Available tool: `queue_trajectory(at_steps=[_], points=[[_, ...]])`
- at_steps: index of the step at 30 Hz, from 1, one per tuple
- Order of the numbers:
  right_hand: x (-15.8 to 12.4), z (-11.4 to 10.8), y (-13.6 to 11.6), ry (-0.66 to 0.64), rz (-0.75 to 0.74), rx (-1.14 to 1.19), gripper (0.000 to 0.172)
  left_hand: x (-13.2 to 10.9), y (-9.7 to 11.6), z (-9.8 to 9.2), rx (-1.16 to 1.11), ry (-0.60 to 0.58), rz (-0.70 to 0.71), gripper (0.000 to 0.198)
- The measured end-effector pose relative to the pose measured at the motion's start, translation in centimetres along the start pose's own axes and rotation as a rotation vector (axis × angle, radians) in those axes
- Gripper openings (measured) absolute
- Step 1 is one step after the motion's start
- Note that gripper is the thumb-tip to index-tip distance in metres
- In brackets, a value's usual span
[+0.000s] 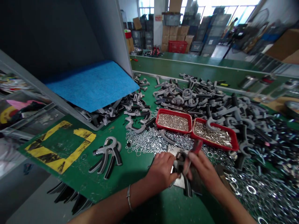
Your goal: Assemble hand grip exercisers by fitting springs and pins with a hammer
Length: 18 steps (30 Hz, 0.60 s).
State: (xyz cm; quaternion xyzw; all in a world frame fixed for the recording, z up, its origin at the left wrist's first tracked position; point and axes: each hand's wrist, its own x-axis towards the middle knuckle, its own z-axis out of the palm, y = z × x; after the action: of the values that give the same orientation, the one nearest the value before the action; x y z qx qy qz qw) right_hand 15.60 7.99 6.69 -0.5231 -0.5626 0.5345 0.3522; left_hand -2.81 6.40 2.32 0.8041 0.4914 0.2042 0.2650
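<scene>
My left hand (161,171) is closed around a grey and black hand gripper (188,188), whose metal spring shows near the fingertips. It is held over a small metal plate (179,182) on the green table. In my right hand (205,169) is a red-handled tool (197,146), held against the hand gripper; motion blur and my fingers hide its kind. Just beyond my hands lie scattered metal nuts and washers (149,140) and a loose grey handle (167,137). Two assembled hand grippers (108,155) rest on the table to the left.
Red trays of small metal parts (174,109) and pins (233,141) stand ahead. Behind them spreads a heap of grey handles (187,93). Rings and dark parts (268,183) cover the right side. A grey bin with a blue sheet (93,84) rises at left.
</scene>
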Motion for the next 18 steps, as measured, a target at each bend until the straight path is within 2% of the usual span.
queue_trajectory(at_steps=[2, 4, 7, 11, 13, 18], points=[[-0.1, -0.1, -1.0, -0.044, 0.023, 0.325, 0.032, 0.1, 0.1, -0.3, 0.018, -0.02, 0.001, 0.043], [0.0, -0.2, -0.5, 0.025, -0.012, 0.439, 0.026, 0.1, 0.1, -0.4, 0.019, -0.04, -0.004, 0.045], [0.2, -0.3, 2.2, 0.182, -0.043, 0.285, 0.023, 0.0, 0.0, -0.4, 0.014, -0.047, -0.01, 0.046], [-0.1, -0.1, 5.3, 0.257, -0.038, 0.005, 0.028, -0.2, -0.2, 0.1, 0.009, -0.006, 0.0, 0.049], [-0.4, 0.2, 5.6, 0.288, -0.057, -0.061, 0.028, -0.2, -0.2, 0.3, 0.008, 0.014, 0.006, 0.049], [-0.3, 0.5, 4.9, 0.321, -0.058, -0.035, 0.027, -0.2, -0.1, 0.3, -0.001, 0.012, 0.001, 0.05]])
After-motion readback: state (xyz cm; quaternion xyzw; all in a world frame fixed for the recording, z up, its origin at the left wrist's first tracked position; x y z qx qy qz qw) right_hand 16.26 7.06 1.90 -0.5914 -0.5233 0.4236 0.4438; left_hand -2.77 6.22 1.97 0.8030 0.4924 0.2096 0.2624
